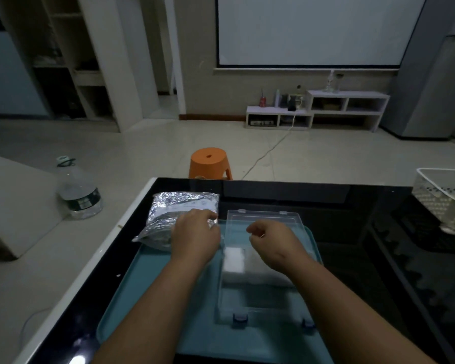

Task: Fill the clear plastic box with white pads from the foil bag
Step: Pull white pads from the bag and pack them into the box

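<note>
Bag (168, 219) straddling tray (132, 298) edge, left hand (195, 239) gripping it

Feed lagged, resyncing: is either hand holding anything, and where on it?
The left hand grips the foil bag at its right edge. The right hand, curled over the clear plastic box, holds nothing visible.

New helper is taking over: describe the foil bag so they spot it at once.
Start at the black table and the teal tray on it. The foil bag lies at the tray's far left corner, under the left hand. It is the only crinkled silver thing; the clear plastic box to its right is rigid and see-through.
</note>
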The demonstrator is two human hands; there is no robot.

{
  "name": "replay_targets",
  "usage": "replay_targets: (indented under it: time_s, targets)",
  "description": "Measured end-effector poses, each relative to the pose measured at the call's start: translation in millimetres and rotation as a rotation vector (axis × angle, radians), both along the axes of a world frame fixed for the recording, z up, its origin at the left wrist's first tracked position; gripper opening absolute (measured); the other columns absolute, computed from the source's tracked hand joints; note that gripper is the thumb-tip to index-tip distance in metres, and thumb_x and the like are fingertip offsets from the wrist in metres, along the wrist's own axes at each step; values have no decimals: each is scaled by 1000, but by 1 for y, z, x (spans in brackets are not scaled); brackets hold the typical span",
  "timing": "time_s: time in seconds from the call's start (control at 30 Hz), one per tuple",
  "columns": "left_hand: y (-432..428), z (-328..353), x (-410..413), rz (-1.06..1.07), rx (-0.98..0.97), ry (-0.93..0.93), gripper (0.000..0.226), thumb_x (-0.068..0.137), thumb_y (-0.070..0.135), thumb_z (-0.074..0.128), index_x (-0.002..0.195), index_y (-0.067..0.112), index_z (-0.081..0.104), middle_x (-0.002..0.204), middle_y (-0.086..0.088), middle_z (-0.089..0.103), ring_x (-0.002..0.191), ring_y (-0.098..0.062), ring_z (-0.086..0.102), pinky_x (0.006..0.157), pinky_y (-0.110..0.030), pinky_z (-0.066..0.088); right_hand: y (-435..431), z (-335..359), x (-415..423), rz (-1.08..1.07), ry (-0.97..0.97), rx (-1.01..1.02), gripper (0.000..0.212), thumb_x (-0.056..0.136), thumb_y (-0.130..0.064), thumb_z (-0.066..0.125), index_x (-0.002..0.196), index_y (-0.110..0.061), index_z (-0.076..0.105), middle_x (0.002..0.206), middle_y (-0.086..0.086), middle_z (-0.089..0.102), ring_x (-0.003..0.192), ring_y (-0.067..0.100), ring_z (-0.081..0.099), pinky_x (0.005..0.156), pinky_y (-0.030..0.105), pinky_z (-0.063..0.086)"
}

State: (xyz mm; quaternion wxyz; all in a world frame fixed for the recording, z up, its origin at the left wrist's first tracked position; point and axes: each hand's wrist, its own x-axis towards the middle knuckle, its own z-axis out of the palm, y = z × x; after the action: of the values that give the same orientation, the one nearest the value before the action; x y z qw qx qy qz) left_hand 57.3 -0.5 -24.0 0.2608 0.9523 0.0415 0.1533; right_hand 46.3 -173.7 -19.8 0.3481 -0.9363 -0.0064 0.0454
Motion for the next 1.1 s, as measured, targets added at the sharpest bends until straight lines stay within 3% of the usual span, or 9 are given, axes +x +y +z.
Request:
replay_targets:
  time_s: [0.23, 0.37, 0.43, 0.57, 0.63, 0.77, 0.87, 0.93, 1.1]
  targets:
    - [73, -6, 10, 187, 30, 26, 31, 90, 38, 52, 115, 29, 68, 124, -3, 62, 116, -29, 54, 93, -41, 43, 40, -11, 12, 146, -36, -22, 44, 97, -31, 50, 141, -31, 48, 146, -1, 50, 130, 22, 48, 109, 41, 39]
    - [111, -22, 14, 239, 24, 174, 33, 95, 42, 42, 119, 32, 63, 132, -5, 54, 121, -29, 50, 97, -43, 41, 57, -22, 12, 280, -46, -184, 50, 100, -38, 40, 150, -36, 31, 158, -5, 30, 148, 21, 19, 119, 46, 16]
    - [121, -29, 12, 219, -67, 248, 31, 96, 42, 43, 115, 27, 63, 128, -9, 56, 114, -30, 54, 94, -43, 45, 57, -26, 10, 326, -2, -261, 51, 102, -41, 35, 152, -37, 24, 161, -6, 24, 150, 21, 10, 121, 50, 5]
    - [132, -28, 3, 252, -307, 264, 28, 93, 40, 55, 92, 13, 59, 95, -7, 64, 80, -20, 55, 68, -32, 39, 63, -26, 9, 351, 32, -328, 47, 103, -43, 30, 149, -33, 34, 158, -5, 32, 151, 17, 8, 119, 54, -4]
    - [134, -26, 1, 303, -459, 215, 29, 87, 39, 64, 95, 12, 56, 95, -6, 62, 80, -19, 55, 68, -32, 39, 65, -24, 8, 352, 38, -324, 45, 103, -43, 30, 146, -33, 39, 156, -4, 37, 150, 16, 9, 119, 54, -5]
    - [134, -23, 3, 324, -845, 277, 56, 68, 46, 75, 105, 5, 66, 102, -10, 70, 91, -30, 67, 84, -41, 55, 65, -21, 3, 365, 38, -305, 41, 103, -40, 30, 142, -37, 42, 152, -5, 42, 150, 14, 12, 119, 53, -5]
    - [133, -22, 1, 276, -892, 409, 34, 77, 34, 76, 89, 3, 70, 86, -18, 73, 74, -32, 67, 67, -38, 54, 65, -19, 1, 390, 49, -292, 39, 103, -40, 29, 138, -41, 47, 149, -9, 47, 148, 14, 17, 118, 54, -6]
    - [131, -25, 0, 244, -863, 403, 19, 80, 19, 75, 85, 2, 69, 87, -21, 72, 76, -34, 67, 69, -44, 56, 67, -17, 0, 403, 63, -304, 37, 103, -39, 31, 132, -40, 53, 147, -7, 48, 145, 14, 25, 118, 55, -4]
    - [134, -27, 2, 236, -977, 290, 6, 84, 6, 67, 79, 4, 65, 80, -19, 65, 74, -28, 60, 77, -54, 54, 67, -10, 0, 272, -9, -162, 29, 96, -35, 50, 122, -31, 62, 121, -6, 66, 113, 17, 57, 108, 42, 36]
